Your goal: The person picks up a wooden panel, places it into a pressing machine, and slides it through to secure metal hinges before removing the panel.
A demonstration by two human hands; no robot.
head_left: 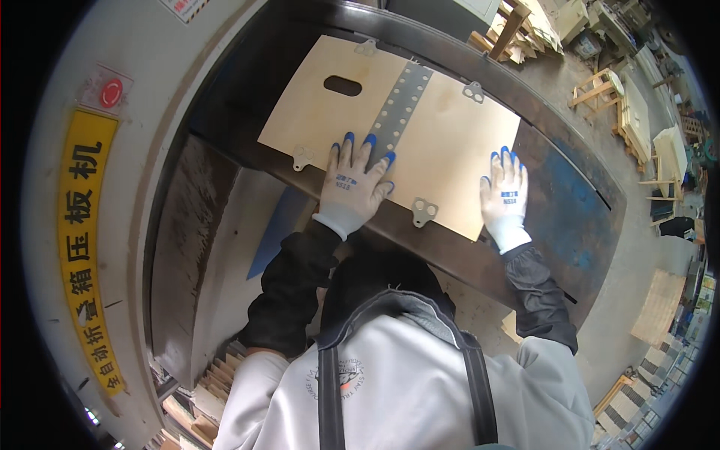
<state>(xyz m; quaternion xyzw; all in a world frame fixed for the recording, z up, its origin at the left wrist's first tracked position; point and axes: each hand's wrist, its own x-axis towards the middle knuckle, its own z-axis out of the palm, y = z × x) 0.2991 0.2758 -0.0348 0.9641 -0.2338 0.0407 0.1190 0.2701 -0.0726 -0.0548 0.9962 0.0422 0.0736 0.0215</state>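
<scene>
A pale plywood panel (457, 135) lies flat and askew on the dark metal machine bed (559, 195). A grey metal strip (401, 105) with rows of round holes crosses its middle, and an oval slot (343, 85) is cut through its left part. Small metal plates with holes, such as the near one (425, 211), stick out at its long edges. My left hand (352, 184), in a white glove with blue fingertips, rests open over the near edge by the strip. At the panel's right end, my right hand (508, 191) lies open, fingers stretched along the edge.
On the left stands a pale machine housing (157, 82) with a red push button (112, 91) and a yellow label strip (81, 225). Wood pieces (214, 390) are stacked at lower left. Beyond the bed, a wooden stool (598, 88) and timber stand on the floor.
</scene>
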